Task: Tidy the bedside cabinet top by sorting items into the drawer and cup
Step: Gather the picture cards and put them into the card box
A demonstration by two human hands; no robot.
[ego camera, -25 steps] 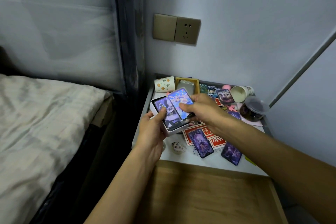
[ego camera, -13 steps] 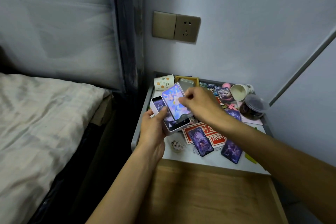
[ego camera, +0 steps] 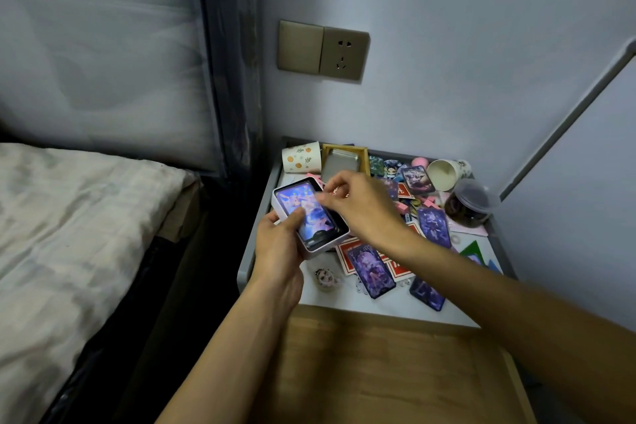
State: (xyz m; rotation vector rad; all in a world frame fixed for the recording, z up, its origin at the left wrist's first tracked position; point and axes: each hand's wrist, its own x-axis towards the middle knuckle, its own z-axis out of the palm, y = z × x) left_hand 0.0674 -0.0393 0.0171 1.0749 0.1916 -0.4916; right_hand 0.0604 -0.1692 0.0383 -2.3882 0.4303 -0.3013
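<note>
My left hand [ego camera: 278, 251] grips a white box [ego camera: 331, 246] over the left side of the cabinet top [ego camera: 340, 301], its thumb pressing on a colourful picture card [ego camera: 311, 217] that lies flat in the box. My right hand [ego camera: 361, 206] hovers just right of the box with loosely curled fingers, its thumb tip at the card's far right edge. More picture cards [ego camera: 371, 272] and red playing cards [ego camera: 344, 253] lie scattered on the top. A spotted paper cup [ego camera: 301, 158] lies on its side at the back left, and a second cup [ego camera: 447, 173] at the back right. The wooden drawer [ego camera: 378, 372] stands open below.
A lidded clear plastic jar [ego camera: 471, 205] sits at the right edge and a gold-framed tin [ego camera: 342, 160] at the back. Small badges and pink bits lie among the cards. A bed [ego camera: 69, 234] is close on the left, and a wall socket [ego camera: 323, 50] is above.
My right hand turned the card it was pinching and laid it flat into the box, then eased off it. My left thumb moved onto the card.
</note>
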